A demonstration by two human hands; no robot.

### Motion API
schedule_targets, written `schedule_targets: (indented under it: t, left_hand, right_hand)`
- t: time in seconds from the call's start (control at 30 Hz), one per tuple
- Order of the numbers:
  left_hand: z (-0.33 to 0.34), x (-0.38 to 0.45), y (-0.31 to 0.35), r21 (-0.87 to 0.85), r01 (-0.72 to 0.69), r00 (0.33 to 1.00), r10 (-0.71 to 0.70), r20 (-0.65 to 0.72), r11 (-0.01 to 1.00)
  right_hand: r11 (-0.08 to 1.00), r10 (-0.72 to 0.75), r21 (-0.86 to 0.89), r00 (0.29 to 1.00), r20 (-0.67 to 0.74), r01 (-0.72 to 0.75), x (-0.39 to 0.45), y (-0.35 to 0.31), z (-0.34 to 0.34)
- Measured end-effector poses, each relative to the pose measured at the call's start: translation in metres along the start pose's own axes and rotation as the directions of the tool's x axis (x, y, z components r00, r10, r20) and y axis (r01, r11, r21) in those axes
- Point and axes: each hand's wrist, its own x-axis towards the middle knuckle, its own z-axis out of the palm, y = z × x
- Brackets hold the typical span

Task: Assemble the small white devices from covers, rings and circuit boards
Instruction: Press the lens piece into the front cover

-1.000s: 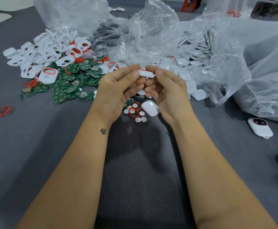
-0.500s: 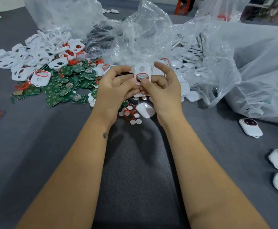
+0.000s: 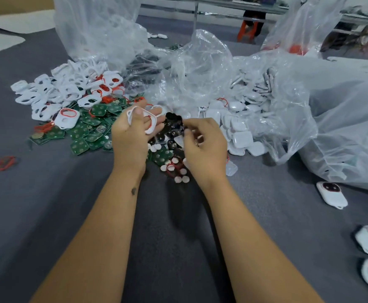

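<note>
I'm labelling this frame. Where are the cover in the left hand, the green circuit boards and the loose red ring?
cover (image 3: 151, 125), head view, lower right edge
green circuit boards (image 3: 81, 133), head view, pile's middle
loose red ring (image 3: 6, 163), head view, its band

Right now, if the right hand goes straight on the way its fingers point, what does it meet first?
Probably the black parts just past the right hand, whose fingers point up and left toward them. Depth is unclear, so it may pass above them.

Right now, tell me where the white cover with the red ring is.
Head view, left of centre: the left hand grips the white cover, just above the green circuit boards.
</note>
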Motion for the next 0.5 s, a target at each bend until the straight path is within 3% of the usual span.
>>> schedule_targets:
  t: [0.17,0.27,0.37,0.5]
  left_hand:
    - [-0.011,0.006,0.001,0.059,-0.037,0.994,0.043,-0.105,0.998]
    - [-0.012,0.006,0.002,0.085,-0.060,0.988,0.072,-0.139,0.995]
    - [-0.014,0.004,0.003,0.077,-0.098,0.982,0.109,-0.156,0.992]
    - [-0.016,0.001,0.004,0.068,-0.109,0.986,0.117,-0.115,0.992]
  right_hand:
    - [0.991,0.110,-0.076,0.994,-0.025,-0.111,0.005,0.005,-0.002]
    - [0.997,0.077,-0.006,0.982,0.173,-0.077,0.002,0.000,-0.001]
    - [0.988,-0.021,-0.133,0.918,0.396,0.080,-0.001,0.000,0.003]
    - [0.954,-0.005,-0.263,0.889,0.458,0.141,0.004,0.007,0.005]
